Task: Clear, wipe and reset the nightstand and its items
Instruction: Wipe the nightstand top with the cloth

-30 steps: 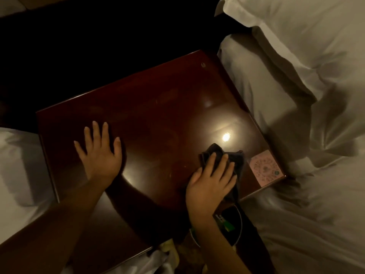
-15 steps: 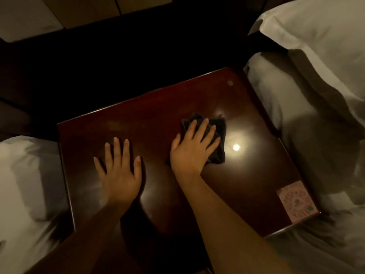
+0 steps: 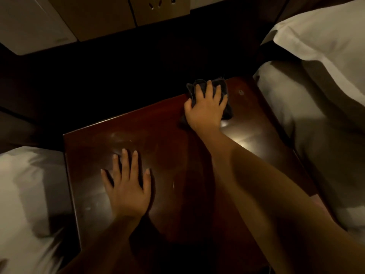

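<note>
The nightstand [image 3: 177, 155] is seen from above as a dark reddish, glossy wooden surface, marked by faint smears near its far-left part and by a bright reflection of a lamp on its right half. A dark, crumpled cloth [image 3: 225, 89] is pressed against the far edge of the surface, toward the far-right corner, and part of it bulges past the fingers on the far and right sides. The right hand [image 3: 206, 107] is laid palm-down on the cloth with the arm stretched far forward; its fingers are curled lightly over the folds, so the grip is closed on the cloth. The left hand [image 3: 127, 186] is rested flat on the near-left part of the surface, fingers spread and grip released, with nothing held. A small round mark [image 3: 240, 92] is seen just right of the cloth. White bedding [image 3: 316, 107] is pushed up against the right edge, and a white pillow [image 3: 25, 190] lies beside the left edge. The middle of the surface between the hands is left bare. Beyond the far edge a dark gap is seen, and above it a wall panel with a socket [image 3: 156, 4].
</note>
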`<state>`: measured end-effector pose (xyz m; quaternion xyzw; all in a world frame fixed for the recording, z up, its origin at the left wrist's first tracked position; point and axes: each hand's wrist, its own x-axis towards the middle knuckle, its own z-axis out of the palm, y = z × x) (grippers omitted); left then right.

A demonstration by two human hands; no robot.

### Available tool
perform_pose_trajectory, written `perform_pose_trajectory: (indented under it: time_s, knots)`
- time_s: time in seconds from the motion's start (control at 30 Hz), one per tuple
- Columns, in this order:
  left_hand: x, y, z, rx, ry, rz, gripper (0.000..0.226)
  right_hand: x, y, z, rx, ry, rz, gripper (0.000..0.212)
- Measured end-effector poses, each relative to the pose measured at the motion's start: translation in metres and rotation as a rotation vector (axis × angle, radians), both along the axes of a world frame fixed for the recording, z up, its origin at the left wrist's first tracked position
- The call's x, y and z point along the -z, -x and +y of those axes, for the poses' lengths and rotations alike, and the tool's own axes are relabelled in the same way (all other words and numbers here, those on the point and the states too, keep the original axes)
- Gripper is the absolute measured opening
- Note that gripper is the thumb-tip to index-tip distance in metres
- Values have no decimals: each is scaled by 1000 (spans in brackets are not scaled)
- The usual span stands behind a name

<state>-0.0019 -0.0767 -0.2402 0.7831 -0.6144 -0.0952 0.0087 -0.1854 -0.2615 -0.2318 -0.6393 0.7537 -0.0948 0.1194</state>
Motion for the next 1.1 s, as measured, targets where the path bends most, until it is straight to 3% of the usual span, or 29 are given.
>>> perform_pose_trajectory:
  time_s: [0.3,0.53,1.1]
  knots:
    - [8,-3,2,4,27,-15,59,-1,89,68,232,-9,44,59]
    - [10,-2,1,10,41,6,60,-2,112,159,392,-28,102,61]
    - [7,-5,5,28,30,22,60,-9,19,302,223,-162,130,64]
